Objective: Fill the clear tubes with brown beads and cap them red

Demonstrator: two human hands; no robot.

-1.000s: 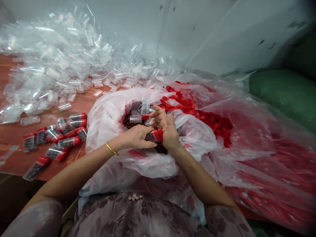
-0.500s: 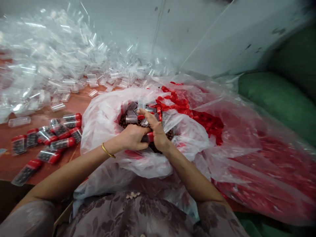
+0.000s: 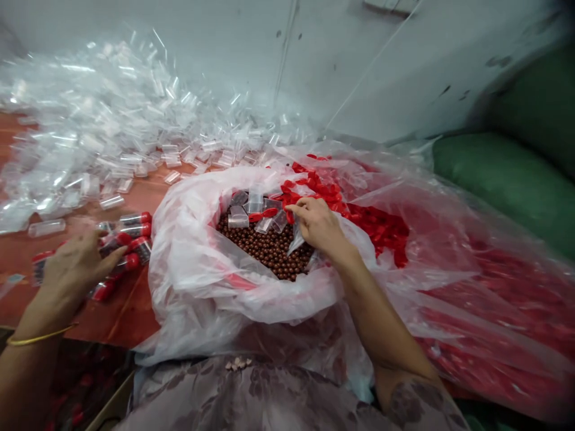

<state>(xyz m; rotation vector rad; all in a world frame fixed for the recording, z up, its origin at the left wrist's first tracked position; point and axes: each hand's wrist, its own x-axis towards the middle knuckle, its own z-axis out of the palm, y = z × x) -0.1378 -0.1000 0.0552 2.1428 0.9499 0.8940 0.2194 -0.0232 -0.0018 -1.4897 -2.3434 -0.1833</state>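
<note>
Since the earlier frame my left hand (image 3: 74, 263) has swung out of the bag to the table's left edge, fingers loosely spread over roughly eight red-capped filled tubes (image 3: 130, 230); I cannot tell whether it grips one. One heap of empty clear tubes (image 3: 103, 131) covers the far left corner. Inside one open plastic bag (image 3: 188, 239) lie brown balls (image 3: 269, 248) and about six empty tubes. My right hand (image 3: 318, 227) pinches a red cap (image 3: 290, 215) beside countless red caps (image 3: 359, 215).

The left hand (image 3: 76, 263) is motion-blurred and covers part of the capped tubes (image 3: 130, 230); whether it grips one cannot be told. The right hand (image 3: 317, 224) hides what its fingertips pinch. The clear-tube heap (image 3: 90, 131) runs off the left edge.
</note>
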